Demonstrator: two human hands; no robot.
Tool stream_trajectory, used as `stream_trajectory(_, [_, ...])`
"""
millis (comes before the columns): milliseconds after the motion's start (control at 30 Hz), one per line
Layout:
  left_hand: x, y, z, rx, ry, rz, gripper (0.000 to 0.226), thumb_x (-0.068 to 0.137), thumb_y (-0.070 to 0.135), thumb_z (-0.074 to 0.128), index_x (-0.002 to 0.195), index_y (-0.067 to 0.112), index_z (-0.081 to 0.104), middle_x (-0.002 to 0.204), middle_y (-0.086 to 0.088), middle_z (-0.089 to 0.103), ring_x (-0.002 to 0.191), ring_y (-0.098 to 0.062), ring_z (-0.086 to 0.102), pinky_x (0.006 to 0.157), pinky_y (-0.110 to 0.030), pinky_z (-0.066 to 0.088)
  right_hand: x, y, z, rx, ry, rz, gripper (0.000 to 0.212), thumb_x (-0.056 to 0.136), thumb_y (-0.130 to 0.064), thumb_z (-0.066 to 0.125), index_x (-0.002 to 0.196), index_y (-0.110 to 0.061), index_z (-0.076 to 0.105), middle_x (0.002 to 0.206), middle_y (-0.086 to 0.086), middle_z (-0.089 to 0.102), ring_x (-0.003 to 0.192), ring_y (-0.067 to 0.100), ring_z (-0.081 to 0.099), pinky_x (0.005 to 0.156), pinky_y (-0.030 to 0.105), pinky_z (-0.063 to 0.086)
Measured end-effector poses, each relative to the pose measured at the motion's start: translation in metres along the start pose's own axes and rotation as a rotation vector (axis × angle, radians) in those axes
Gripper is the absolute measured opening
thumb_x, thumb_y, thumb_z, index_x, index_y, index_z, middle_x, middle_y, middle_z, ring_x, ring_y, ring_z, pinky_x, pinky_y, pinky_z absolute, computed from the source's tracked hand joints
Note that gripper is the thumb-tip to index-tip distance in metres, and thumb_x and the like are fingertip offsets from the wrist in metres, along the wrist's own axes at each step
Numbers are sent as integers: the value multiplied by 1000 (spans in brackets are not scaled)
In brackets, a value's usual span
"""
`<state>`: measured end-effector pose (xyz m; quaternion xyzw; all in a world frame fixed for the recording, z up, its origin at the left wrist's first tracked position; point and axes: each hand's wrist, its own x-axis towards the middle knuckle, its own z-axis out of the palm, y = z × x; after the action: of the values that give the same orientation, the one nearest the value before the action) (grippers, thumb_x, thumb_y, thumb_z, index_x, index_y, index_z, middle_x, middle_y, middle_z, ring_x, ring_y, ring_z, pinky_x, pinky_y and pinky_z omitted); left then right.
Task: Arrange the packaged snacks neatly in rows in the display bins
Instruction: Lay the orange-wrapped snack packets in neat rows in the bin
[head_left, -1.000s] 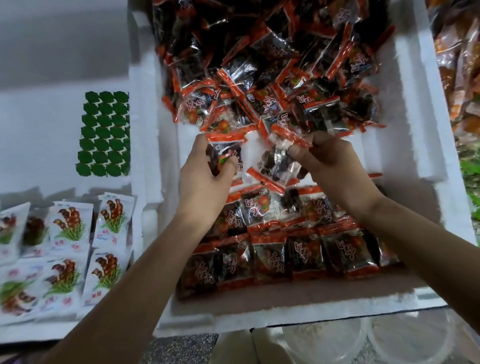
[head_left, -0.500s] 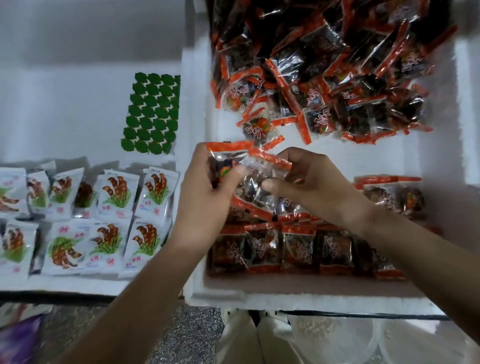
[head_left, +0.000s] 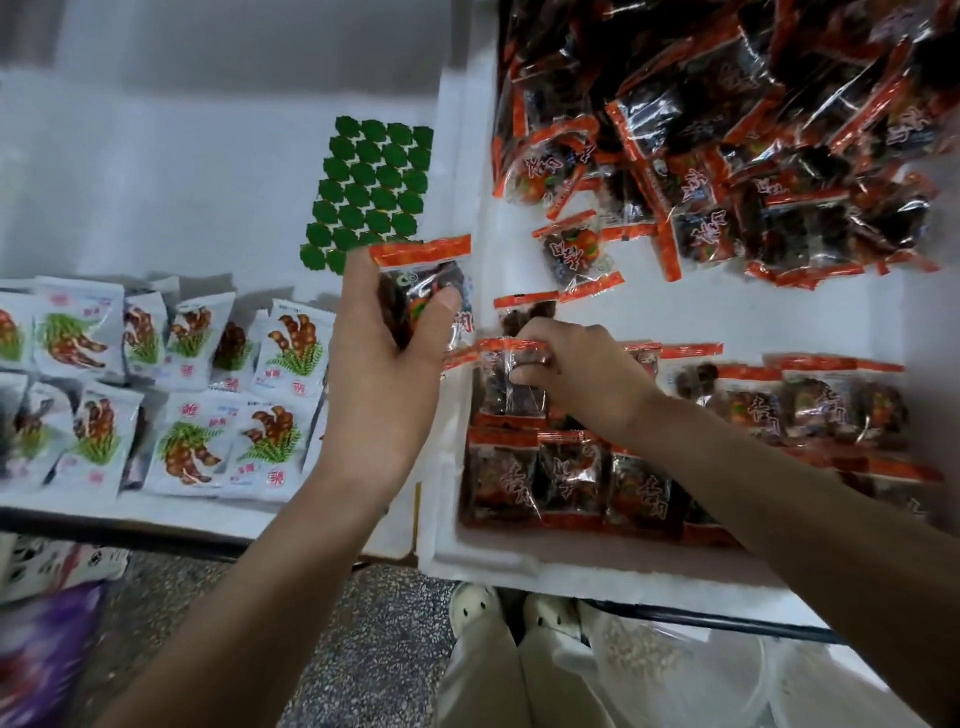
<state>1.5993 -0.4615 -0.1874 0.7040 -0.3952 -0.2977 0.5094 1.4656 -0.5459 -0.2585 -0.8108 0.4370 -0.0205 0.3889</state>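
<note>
At the far left, a white foam display bin (head_left: 218, 182) holds two rows of white sachets printed with brown pods and green leaves (head_left: 192, 400), laid flat against its near edge. Farther back in that bin lies a green sheet of small round stickers (head_left: 371, 192). The person's left hand (head_left: 387, 364) is raised over the wall between the two bins, its thumb and fingers closed around a clear packet of dark snack with orange-red sealed ends (head_left: 423, 291). To the right, a second white foam bin (head_left: 467, 551) carries near rows of the same orange-edged packets (head_left: 571, 478), standing side by side. The right hand (head_left: 576, 374) reaches down at the left end of the upper row, fingers pinching another clear orange-edged packet (head_left: 511, 384) by its top. A loose heap of identical packets (head_left: 727, 130) fills the far right of this bin.
</note>
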Motion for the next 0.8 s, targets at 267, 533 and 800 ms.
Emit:
stream_trajectory(267, [-6, -2, 3, 5, -59, -58, 18, 93, 16, 57, 99, 30, 48, 91, 9, 62, 83, -3, 60, 79, -26, 52, 4, 6, -10, -57, 250, 27, 45, 90, -38, 57, 126, -15, 44, 124, 4, 49, 103, 19, 56, 83, 29, 45])
stream_trajectory(533, [-3, -3, 4, 1, -63, -81, 16, 93, 16, 57, 107, 21, 50, 90, 9, 62, 81, -1, 60, 79, -24, 51, 36, 1, -12, 73, 172, 266, 48, 84, -36, 67, 118, -8, 49, 102, 6, 63, 90, 22, 62, 82, 37, 53])
stream_trajectory(800, [3, -3, 6, 0, -61, -92, 17, 93, 15, 57, 108, 20, 51, 95, 9, 63, 85, 0, 62, 81, -24, 53, 45, 2, -27, 253, 275, 276, 16, 82, -26, 71, 94, -15, 68, 90, 3, 70, 83, 18, 66, 83, 35, 54])
